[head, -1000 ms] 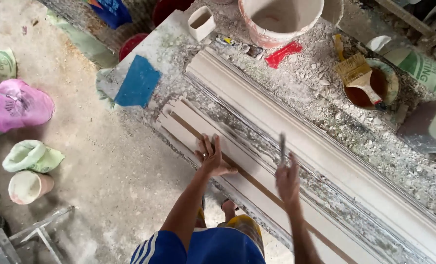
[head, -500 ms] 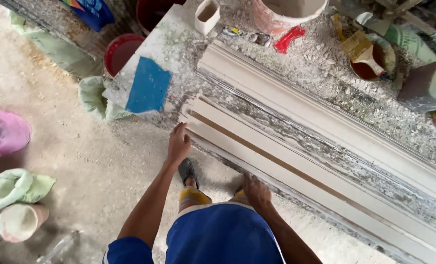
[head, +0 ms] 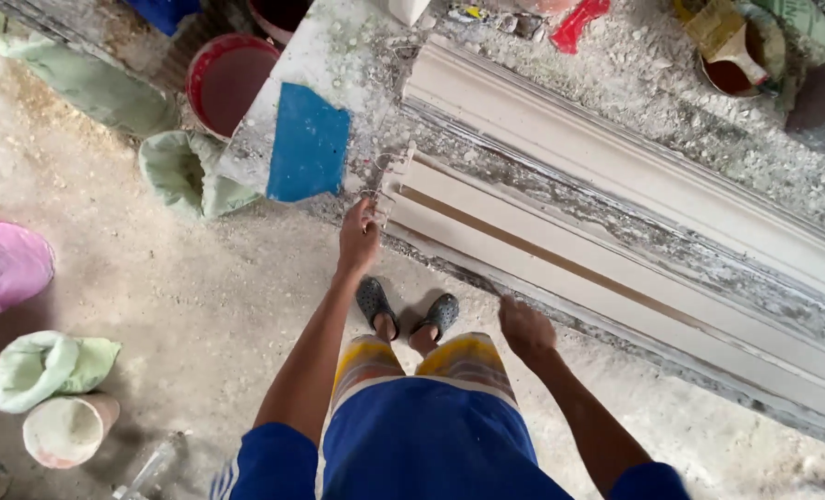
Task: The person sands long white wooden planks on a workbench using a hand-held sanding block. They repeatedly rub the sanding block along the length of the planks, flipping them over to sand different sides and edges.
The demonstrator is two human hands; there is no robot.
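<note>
The fingers of the left hand (head: 358,243) are curling over the near end corner of the lower plaster moulding (head: 616,278), pinching its edge at about 11 o'clock from the person's feet. The right hand (head: 525,330) is sitting at about 1 o'clock from the feet, fingers bunched loosely downward against the near edge of the same moulding; whether they are gripping it or only touching it is not clear. The lower plaster moulding is lying along the bench, running from the left hand out toward 4 o'clock, with a thin brown strip (head: 561,264) showing along its length. A second, taller moulding (head: 616,162) is lying just beyond it, parallel, toward 12 o'clock. A blue patch (head: 309,143) is sitting on the bench end (head: 301,65) at 11 o'clock from the left hand. A red bucket (head: 230,79) is standing on the floor at 10 o'clock, with a pale green sack (head: 186,176) slumping beside it. At 8 o'clock a small cup-like pot (head: 65,429) is standing next to another green sack (head: 47,366). A brush in a brown bowl (head: 732,51) is resting at 1 o'clock on the far, rubble-strewn side of the bench.
</note>
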